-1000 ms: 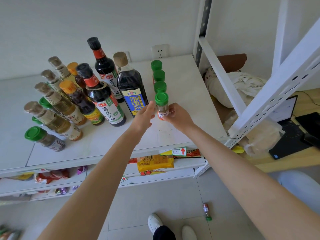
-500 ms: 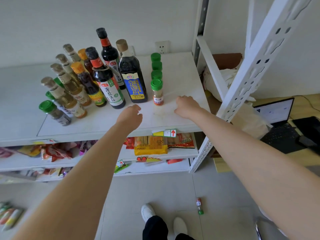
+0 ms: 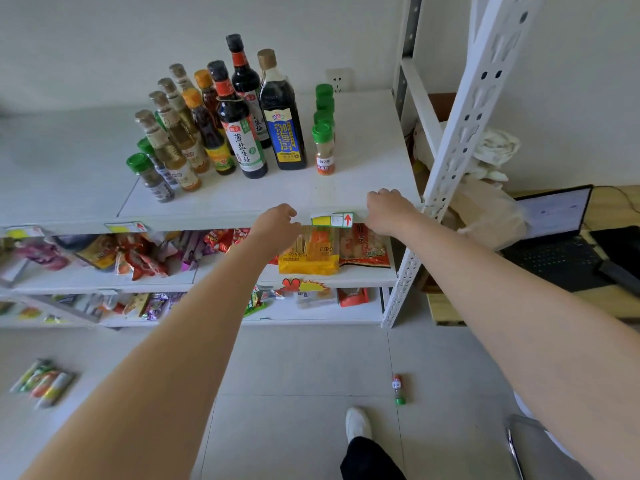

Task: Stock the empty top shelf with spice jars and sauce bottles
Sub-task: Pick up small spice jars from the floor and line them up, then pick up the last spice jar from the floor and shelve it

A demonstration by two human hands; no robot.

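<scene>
The white top shelf (image 3: 363, 188) carries dark sauce bottles (image 3: 282, 123), amber oil bottles (image 3: 173, 150) and a row of green-capped spice jars (image 3: 324, 147) lined up front to back. More green-capped jars (image 3: 149, 174) stand at the left of the group. My left hand (image 3: 275, 223) hangs in front of the shelf's front edge with loosely curled fingers and holds nothing. My right hand (image 3: 386, 207) is at the front edge near the right post, fingers loosely curled, holding nothing. One spice jar (image 3: 398, 389) lies on the floor.
A perforated white upright (image 3: 460, 133) stands right of my right hand. Snack packets (image 3: 308, 254) fill the lower shelves. A laptop (image 3: 554, 233) sits on a wooden desk at right. Tube packets (image 3: 43, 381) lie on the floor at left. My shoe (image 3: 356, 424) is below.
Both hands let go of the front green-capped spice jar, which now stands on the shelf, and drew back to the shelf's front edge. The view pulled back and down.
</scene>
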